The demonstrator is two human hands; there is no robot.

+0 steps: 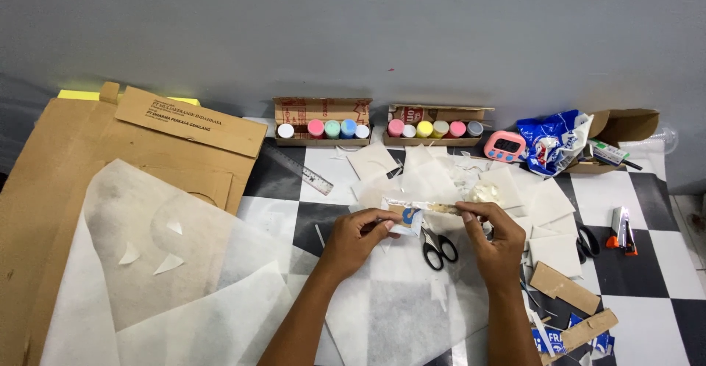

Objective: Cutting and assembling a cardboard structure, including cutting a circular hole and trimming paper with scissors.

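Both hands pinch one thin pale strip (pixel 423 207), held level above the middle of the checkered floor (pixel 662 263). Left hand (pixel 360 237): fingers curled shut on the strip's left end, also against a small white scrap with a blue and orange patch (pixel 407 219). Right hand (pixel 498 239): thumb and forefinger closed on the strip's right end, other fingers folded under.

Directly below the strip: black-handled scissors (pixel 438 248), lying flat, between the two hands. Loose white paper pieces (pixel 548 203) scattered around and behind the hands.

Toward the far wall edge: two open cardboard boxes of paint pots, left box (pixel 322 122) and right box (pixel 435 125), pastel lids in a row. Pink digital timer (pixel 504 145) just right of the right box, then a blue and white plastic bag (pixel 553 140). Metal ruler (pixel 303 173) lies diagonal near the left box.

Left side: big flattened cardboard sheet (pixel 51 189) with a large white translucent sheet (pixel 184 278) over it. Right edge: stapler (pixel 622 230), second scissors (pixel 587 239), cardboard offcuts (pixel 562 287).
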